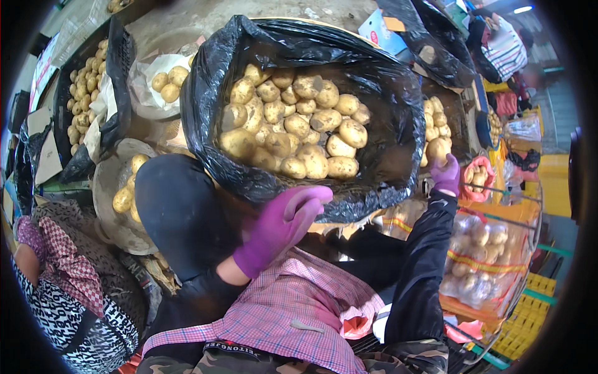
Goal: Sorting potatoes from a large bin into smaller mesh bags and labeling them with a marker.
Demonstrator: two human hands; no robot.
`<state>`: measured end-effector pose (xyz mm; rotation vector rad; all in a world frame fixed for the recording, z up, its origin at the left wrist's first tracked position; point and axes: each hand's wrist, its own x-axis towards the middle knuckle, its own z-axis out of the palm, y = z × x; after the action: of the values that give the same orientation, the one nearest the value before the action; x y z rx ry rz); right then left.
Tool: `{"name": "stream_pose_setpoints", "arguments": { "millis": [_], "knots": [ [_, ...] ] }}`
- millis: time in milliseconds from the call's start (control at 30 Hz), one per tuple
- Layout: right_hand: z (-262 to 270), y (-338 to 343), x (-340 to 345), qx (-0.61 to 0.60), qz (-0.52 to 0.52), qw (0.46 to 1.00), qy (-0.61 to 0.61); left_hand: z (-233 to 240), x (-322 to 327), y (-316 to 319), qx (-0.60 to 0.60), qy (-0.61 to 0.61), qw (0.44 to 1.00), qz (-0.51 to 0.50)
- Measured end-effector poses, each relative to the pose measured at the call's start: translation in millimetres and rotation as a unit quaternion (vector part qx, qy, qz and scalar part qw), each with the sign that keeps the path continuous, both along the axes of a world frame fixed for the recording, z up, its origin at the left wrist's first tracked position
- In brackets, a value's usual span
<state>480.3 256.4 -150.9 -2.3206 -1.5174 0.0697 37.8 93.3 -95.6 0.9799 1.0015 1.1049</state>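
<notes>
My left hand [285,224], in a purple glove, hovers over the near edge of a black plastic liner [205,107]. Its fingers are extended, and nothing shows in them. Many potatoes [299,124] with patches of soil lie inside the liner. At the right, my gloved right hand [446,174] grips a potato [437,150] over a box at its near end. More potatoes [437,112] fill that box beyond the hand.
A basin [105,170] of potatoes stands by my left knee, with a paper-lined bowl [140,100] farther off. A lined crate [124,61] of potatoes is at the left. Bagged potatoes [481,252] and a pink sack [490,170] lie right. Other people [79,308] are nearby.
</notes>
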Motion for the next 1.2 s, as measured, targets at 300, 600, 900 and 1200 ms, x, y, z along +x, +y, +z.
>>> {"name": "stream_pose_setpoints", "arguments": {
  "millis": [300,600,900,1200],
  "knots": [
    [-83.5,19.7,-321.7,-0.27,0.594,0.75,0.109,2.6,-11.7,12.8,0.086,0.031,0.996,0.018],
    [-1.6,-0.5,-301.8,-0.345,0.43,0.708,0.441,4.4,-19.6,3.5,0.039,0.023,0.998,0.041],
    [101.7,-159.3,-237.0,-0.098,0.321,0.668,0.665,21.8,11.9,-18.3,0.045,-0.025,0.991,-0.121],
    [72.4,-216.9,-259.7,0.111,0.168,0.887,0.416,2.2,38.4,-70.3,0.07,0.111,0.989,-0.074]
  ]
}}
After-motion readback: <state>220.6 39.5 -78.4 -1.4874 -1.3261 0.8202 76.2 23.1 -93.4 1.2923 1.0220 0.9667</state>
